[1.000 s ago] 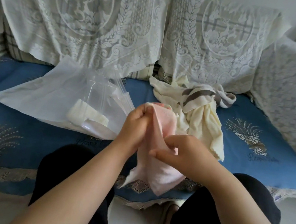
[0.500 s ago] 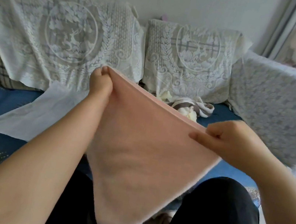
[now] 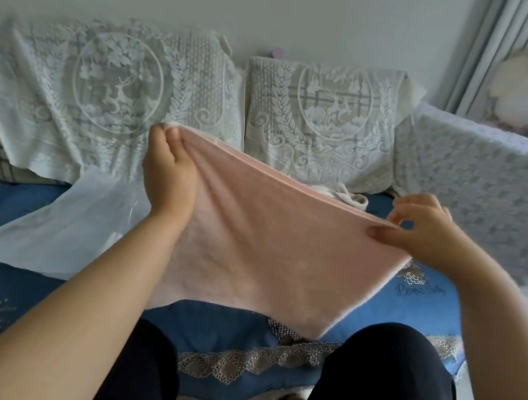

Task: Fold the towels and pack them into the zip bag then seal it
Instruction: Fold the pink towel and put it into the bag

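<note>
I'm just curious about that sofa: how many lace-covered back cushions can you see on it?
2 fully in view: one lace-covered cushion behind the left hand, another behind the pink towel. A third shows partly at the left edge; the lace-draped armrest isn't counted.

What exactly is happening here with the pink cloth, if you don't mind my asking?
A person seated at a blue-covered sofa is holding a pink towel spread out in the air. The left hand pinches one top corner and the right hand pinches the other, so the towel hangs open and unfolded. The zip bag lies flat on the sofa to the left, and another towel peeks out behind the pink one.
</note>
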Action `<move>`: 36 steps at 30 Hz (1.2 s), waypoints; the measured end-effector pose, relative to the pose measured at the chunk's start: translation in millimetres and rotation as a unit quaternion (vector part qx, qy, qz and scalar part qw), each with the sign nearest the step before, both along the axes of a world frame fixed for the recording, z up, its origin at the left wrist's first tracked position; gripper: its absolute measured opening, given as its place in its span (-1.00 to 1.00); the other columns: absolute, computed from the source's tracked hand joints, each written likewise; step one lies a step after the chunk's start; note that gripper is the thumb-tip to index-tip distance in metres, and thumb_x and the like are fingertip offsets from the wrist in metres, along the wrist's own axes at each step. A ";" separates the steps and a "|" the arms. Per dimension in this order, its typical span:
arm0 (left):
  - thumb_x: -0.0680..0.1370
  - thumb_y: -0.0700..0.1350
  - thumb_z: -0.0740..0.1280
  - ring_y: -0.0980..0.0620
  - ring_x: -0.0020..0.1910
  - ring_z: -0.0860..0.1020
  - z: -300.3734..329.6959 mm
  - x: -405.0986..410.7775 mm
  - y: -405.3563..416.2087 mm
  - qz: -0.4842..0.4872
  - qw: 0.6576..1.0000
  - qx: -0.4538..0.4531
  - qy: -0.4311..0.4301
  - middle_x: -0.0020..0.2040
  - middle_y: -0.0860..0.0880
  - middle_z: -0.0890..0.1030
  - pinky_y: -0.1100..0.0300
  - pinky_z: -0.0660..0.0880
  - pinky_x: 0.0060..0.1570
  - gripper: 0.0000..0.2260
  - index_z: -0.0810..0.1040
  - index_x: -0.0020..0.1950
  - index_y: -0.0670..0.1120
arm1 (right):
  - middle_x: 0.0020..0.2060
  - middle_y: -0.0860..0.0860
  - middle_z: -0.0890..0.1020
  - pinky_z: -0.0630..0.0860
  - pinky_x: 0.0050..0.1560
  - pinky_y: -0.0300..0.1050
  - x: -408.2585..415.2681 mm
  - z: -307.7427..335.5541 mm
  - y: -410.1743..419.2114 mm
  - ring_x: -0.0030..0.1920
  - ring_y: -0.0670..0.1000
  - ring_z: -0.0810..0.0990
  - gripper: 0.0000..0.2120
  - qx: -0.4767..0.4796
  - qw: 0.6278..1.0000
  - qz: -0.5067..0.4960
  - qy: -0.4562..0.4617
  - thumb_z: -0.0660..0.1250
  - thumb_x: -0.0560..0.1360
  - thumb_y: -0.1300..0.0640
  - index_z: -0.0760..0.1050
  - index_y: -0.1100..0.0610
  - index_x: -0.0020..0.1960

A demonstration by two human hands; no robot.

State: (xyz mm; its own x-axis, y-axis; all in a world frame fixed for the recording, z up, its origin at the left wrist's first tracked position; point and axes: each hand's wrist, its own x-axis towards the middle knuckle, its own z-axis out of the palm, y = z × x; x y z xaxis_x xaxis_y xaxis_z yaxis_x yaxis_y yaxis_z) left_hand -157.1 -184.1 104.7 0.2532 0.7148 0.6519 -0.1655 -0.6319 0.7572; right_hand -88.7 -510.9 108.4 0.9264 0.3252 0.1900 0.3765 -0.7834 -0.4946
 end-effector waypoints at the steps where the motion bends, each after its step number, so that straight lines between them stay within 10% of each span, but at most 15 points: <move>1: 0.67 -0.02 0.03 -0.02 -0.12 0.48 1.1 0.4 4.8 -0.011 1.000 -0.018 0.004 -0.14 0.00 0.50 0.27 0.26 -0.21 -0.72 0.43 -0.01 -0.15 | 0.04 -0.08 0.48 0.35 0.07 -0.04 -2.1 6.0 -5.1 0.06 0.01 0.44 -0.74 0.056 0.997 0.038 0.037 0.49 0.35 -0.10 0.55 0.08 -0.19; 4: 0.66 0.02 0.03 0.01 -0.10 0.46 4.6 12.1 21.6 -0.029 0.996 -0.023 0.081 -0.11 -0.01 0.50 0.21 0.31 -0.11 -0.67 0.49 0.01 -0.15 | -0.35 -0.04 0.56 0.37 -0.23 -0.09 2.0 20.3 -19.5 -0.28 -0.01 0.52 -0.73 0.197 0.972 0.097 0.088 0.52 0.30 -0.02 0.48 0.10 -0.27; 11: 0.63 0.06 0.11 -0.18 -0.09 0.51 -58.7 67.6 58.6 -0.055 0.916 -0.004 0.398 -0.04 -0.26 0.58 0.09 0.36 -0.13 -0.60 0.56 -0.03 -0.22 | -0.16 0.20 0.65 0.45 -0.13 -0.09 94.2 -25.3 8.5 -0.17 0.12 0.58 -0.81 0.171 0.983 -0.052 0.052 0.50 0.39 0.14 0.61 0.25 -0.09; 16: 0.64 0.01 0.12 0.00 -0.41 0.65 -97.7 119.2 58.9 -0.139 0.921 -0.231 0.280 -0.19 -0.10 0.59 0.21 0.51 -0.45 -0.74 0.50 0.03 -0.13 | -0.22 0.03 0.64 0.44 -0.25 -0.04 161.5 -71.7 40.4 -0.19 0.14 0.57 -0.78 0.093 0.981 -0.166 -0.032 0.34 0.45 -0.09 0.57 0.06 -0.09; 21: 0.61 0.00 0.20 -0.24 0.33 0.41 -130.5 163.2 55.9 -0.219 0.873 -0.270 0.342 0.48 -0.17 0.27 -0.14 0.42 0.26 -0.50 0.15 0.51 -0.07 | 0.37 0.16 0.37 0.38 0.09 -0.05 202.9 -114.5 63.8 0.27 0.19 0.43 -0.42 0.112 0.986 -0.107 0.068 0.34 0.50 0.17 0.21 0.11 0.46; 26: 0.57 0.00 0.29 -0.14 0.46 0.16 -194.8 124.8 33.6 -0.209 0.791 0.108 0.565 0.53 -0.11 0.12 -0.01 0.24 0.33 -0.43 0.14 0.51 -0.04 | 0.40 0.25 0.29 0.34 0.23 0.01 181.7 -189.1 57.7 0.35 0.25 0.33 -0.33 -0.006 0.958 -0.133 0.254 0.33 0.52 -0.06 0.15 0.23 0.47; 30: 0.56 0.00 0.27 -0.08 0.15 0.42 -202.8 92.4 -14.9 -0.293 0.772 0.365 0.429 0.16 0.01 0.41 0.16 0.34 0.01 -0.81 0.43 0.11 -0.04 | 0.26 0.30 0.43 0.47 0.03 0.03 168.8 -202.0 47.1 0.15 0.28 0.49 -0.17 -0.005 0.921 -0.212 0.326 0.20 0.51 -0.29 0.15 0.39 0.42; 32: 0.50 0.25 0.21 -0.08 0.22 0.40 -215.5 77.9 -36.0 -0.369 0.691 0.423 0.455 0.21 0.01 0.39 0.16 0.34 0.07 -0.58 0.37 0.21 -0.01 | 0.05 0.25 0.54 0.51 -0.17 -0.03 156.6 -204.3 33.8 -0.10 0.22 0.56 -0.15 -0.001 0.913 -0.202 0.355 0.18 0.45 -0.38 0.29 0.37 0.32; 36: 0.32 0.44 0.29 -0.21 0.49 -0.03 -252.4 58.6 -41.4 -0.310 0.550 0.497 0.595 0.55 -0.01 -0.07 -0.22 0.14 0.39 0.00 -0.25 0.51 0.10 | -0.05 0.17 0.64 0.61 0.04 0.11 133.4 -213.0 10.5 -0.08 0.16 0.64 -0.29 0.045 0.893 -0.147 0.424 0.32 0.39 -0.34 0.46 0.30 0.15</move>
State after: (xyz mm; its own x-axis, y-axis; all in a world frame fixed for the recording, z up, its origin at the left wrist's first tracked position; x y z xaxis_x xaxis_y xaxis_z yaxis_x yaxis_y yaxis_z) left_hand -98.5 -225.6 -147.7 0.9182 -0.3091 -0.2477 -0.3430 -0.9333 -0.1068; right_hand 44.7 -500.4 -104.6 0.7925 0.0629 -0.6066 -0.3788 -0.7288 -0.5704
